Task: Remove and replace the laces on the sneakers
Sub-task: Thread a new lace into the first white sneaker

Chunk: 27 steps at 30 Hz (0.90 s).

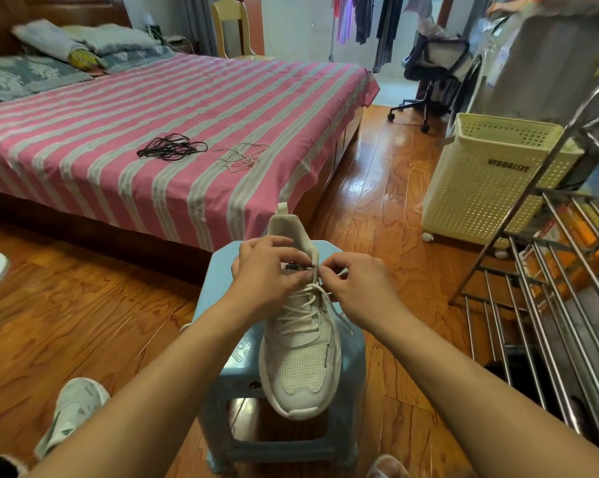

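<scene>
While your left hand [268, 267] curls over the collar and tongue of the white sneaker [300, 343] and steadies it, your right hand [356, 288] pinches the cream lace [308, 307] at the top eyelets on the shoe's right side. Both hands are closed on something; neither is spread. The sneaker stands on the light blue plastic stool [222, 370], toe pointing at you, heel toward the bed.

To my eye you are working the top eyelet, though whether the lace end is going in or coming out I cannot tell. Keep the left hand pressing the shoe down so it does not slide on the smooth stool top. Hold the lace close to its tip, feed it straight along the hole, and pull slack through one crossing at a time so the lower rows stay even. A small dark piece sits on the tongue by your left fingertips; I cannot tell what it is.

A second sneaker [72, 414] lies on the wooden floor [84, 305] to your left, well apart from the stool. On the pink striped bedsheet [153, 108] lie a bundle of black laces [172, 149] and, just beside it, a loose tangle of pale laces [243, 156]. To the right stand a cream perforated laundry basket [484, 188] and a metal rack [550, 298]; an office chair [432, 74] and hanging clothes sit farther back.
</scene>
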{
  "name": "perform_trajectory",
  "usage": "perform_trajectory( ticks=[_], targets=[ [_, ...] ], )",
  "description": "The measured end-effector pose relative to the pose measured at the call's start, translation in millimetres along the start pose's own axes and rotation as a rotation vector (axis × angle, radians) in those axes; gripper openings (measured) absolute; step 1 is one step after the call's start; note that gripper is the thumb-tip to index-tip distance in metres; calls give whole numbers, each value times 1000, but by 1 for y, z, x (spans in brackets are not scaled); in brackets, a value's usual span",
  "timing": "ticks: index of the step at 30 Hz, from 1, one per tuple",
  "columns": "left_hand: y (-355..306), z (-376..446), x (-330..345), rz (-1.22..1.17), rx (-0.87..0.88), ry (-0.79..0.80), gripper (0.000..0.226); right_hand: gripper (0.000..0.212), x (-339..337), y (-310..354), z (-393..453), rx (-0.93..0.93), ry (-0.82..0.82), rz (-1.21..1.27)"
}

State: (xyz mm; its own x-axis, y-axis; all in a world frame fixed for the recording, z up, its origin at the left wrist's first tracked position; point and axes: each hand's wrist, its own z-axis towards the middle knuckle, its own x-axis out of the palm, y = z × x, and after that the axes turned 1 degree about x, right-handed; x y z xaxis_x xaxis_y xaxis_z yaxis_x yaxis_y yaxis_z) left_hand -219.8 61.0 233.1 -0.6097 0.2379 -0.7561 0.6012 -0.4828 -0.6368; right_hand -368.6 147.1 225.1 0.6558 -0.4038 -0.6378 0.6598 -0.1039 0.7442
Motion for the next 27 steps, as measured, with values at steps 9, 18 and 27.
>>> perform_trajectory(
  ticks=[9,18,27],
  targets=[
    [-9,-9,2,100,106,-86,7,33,-20,8,13,-291,184,-177],
    [71,8,-107,-501,-495,-901,7,45,-34,-4,21,-245,252,-251],
    [92,-13,-71,122,-605,-176,41,48,-24,17,14,-219,322,-275]
  ],
)
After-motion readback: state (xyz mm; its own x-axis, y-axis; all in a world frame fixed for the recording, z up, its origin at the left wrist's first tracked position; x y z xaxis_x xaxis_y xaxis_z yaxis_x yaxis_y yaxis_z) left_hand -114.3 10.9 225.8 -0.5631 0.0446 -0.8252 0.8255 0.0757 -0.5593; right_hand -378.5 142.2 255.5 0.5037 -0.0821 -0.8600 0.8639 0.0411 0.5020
